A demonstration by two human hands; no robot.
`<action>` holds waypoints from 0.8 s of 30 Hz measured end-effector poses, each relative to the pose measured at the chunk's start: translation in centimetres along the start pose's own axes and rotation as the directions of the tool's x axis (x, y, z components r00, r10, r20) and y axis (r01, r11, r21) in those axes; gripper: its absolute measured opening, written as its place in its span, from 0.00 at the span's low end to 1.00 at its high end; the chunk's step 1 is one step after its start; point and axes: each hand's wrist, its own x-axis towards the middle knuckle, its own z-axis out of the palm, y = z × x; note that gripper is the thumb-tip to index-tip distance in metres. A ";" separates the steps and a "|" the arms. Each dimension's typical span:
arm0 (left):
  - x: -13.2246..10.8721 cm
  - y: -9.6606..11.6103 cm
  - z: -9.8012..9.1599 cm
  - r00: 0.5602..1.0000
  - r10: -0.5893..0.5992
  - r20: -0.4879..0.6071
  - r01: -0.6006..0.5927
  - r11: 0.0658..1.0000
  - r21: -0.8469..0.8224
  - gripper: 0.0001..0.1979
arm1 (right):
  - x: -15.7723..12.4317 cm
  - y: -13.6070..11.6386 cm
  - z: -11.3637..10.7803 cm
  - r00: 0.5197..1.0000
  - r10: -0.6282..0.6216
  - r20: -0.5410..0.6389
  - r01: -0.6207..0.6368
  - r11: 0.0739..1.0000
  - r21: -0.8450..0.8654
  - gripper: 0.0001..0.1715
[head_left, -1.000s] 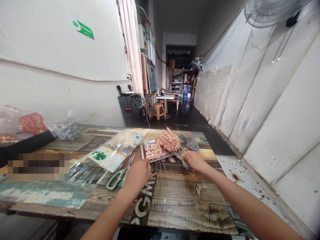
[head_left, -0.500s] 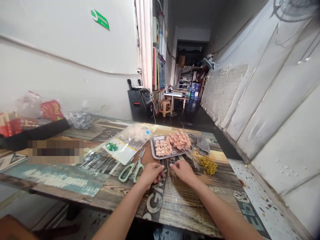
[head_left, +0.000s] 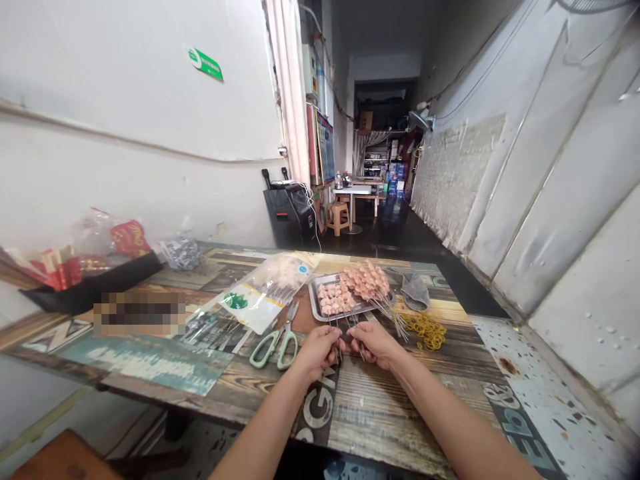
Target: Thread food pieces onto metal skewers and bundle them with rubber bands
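On a metal tray (head_left: pixel 316 308) lie meat skewers in two groups. The nearer, paler meat skewers (head_left: pixel 336 299) have their bare sticks pointing toward me. My left hand (head_left: pixel 323 348) is closed on stick ends of these skewers, just in front of the tray. Beside it my right hand (head_left: pixel 373 341) pinches further sticks of the same group, with a small gap between the hands. A fuller pile of skewers (head_left: pixel 367 279) rests on the tray's right half, sticks fanned over the rim. Green-handled scissors (head_left: pixel 283 340) lie left of my left hand.
Yellow rubber bands (head_left: pixel 425 331) and a grey cloth (head_left: pixel 415 292) lie right of the tray. A plastic bag of skewers (head_left: pixel 270 287) is on the left. Farther left stand a black box (head_left: pixel 100 280) with chopsticks and a clear bag (head_left: pixel 181 253).
The view has shifted, so the table appears farther right. My right hand has gone from spread fingers at the sticks to a closer pinch; both hands stay by the tray's front.
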 end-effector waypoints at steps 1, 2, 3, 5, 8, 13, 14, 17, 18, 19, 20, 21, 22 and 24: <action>-0.1 0.0 -0.2 1.000 0.002 0.001 -0.002 1.000 -0.004 0.16 | 0.0 0.0 -0.2 1.000 0.001 0.017 -0.001 1.000 0.017 0.09; -0.2 0.0 -0.3 1.000 0.002 0.004 -0.002 1.000 -0.007 0.16 | 0.1 0.0 -0.3 0.999 -0.001 0.032 0.000 1.000 0.031 0.08; -0.3 -0.1 -0.5 1.000 0.000 0.008 0.001 1.000 -0.007 0.17 | 0.1 0.1 -0.5 0.999 -0.004 0.045 0.002 0.999 0.042 0.08; -0.6 0.0 -0.8 1.000 -0.006 0.021 0.006 1.000 -0.006 0.17 | 0.1 0.1 -0.9 0.998 -0.015 0.066 0.012 0.998 0.061 0.08; -0.8 0.0 -1.0 0.999 -0.007 0.050 0.006 1.000 0.001 0.18 | 0.1 0.2 -1.3 0.996 -0.029 0.083 0.022 0.997 0.080 0.07; -1.0 0.0 -1.4 0.996 -0.001 0.092 0.000 1.000 0.009 0.18 | 0.1 0.2 -2.2 0.994 -0.042 0.102 0.030 0.993 0.118 0.07; -1.1 -0.1 -1.5 0.996 0.002 0.091 -0.003 1.000 0.010 0.18 | 0.2 0.1 -2.4 0.993 -0.048 0.104 0.034 0.991 0.126 0.08; -1.3 -0.3 -1.9 0.997 0.008 0.082 -0.009 1.000 0.013 0.18 | 0.2 0.1 -3.0 0.992 -0.059 0.112 0.044 0.990 0.136 0.08; -1.4 -0.3 -2.0 0.997 0.010 0.080 -0.011 1.000 0.018 0.18 | 0.2 0.1 -3.3 0.992 -0.058 0.115 0.042 0.990 0.135 0.08; -1.5 -0.3 -2.2 0.997 0.012 0.078 -0.014 1.000 0.024 0.18 | 0.3 0.0 -3.6 0.992 -0.056 0.116 0.040 0.990 0.135 0.08; -1.6 -0.3 -2.4 0.997 0.014 0.078 -0.016 0.999 0.029 0.18 | 0.3 0.0 -3.8 0.992 -0.052 0.116 0.037 0.990 0.134 0.09; -1.6 -0.3 -2.6 0.997 0.015 0.078 -0.018 0.999 0.034 0.18 | 0.3 0.1 -4.1 0.992 -0.050 0.112 0.035 0.991 0.132 0.09; -1.6 -0.3 -2.8 0.997 0.017 0.079 -0.020 0.999 0.038 0.18 | 0.3 0.1 -4.3 0.993 -0.050 0.108 0.036 0.991 0.129 0.09; -1.6 -0.3 -3.1 0.997 0.014 0.081 -0.018 0.999 0.048 0.18 | 0.3 0.2 -4.3 0.994 -0.058 0.095 0.047 0.992 0.116 0.10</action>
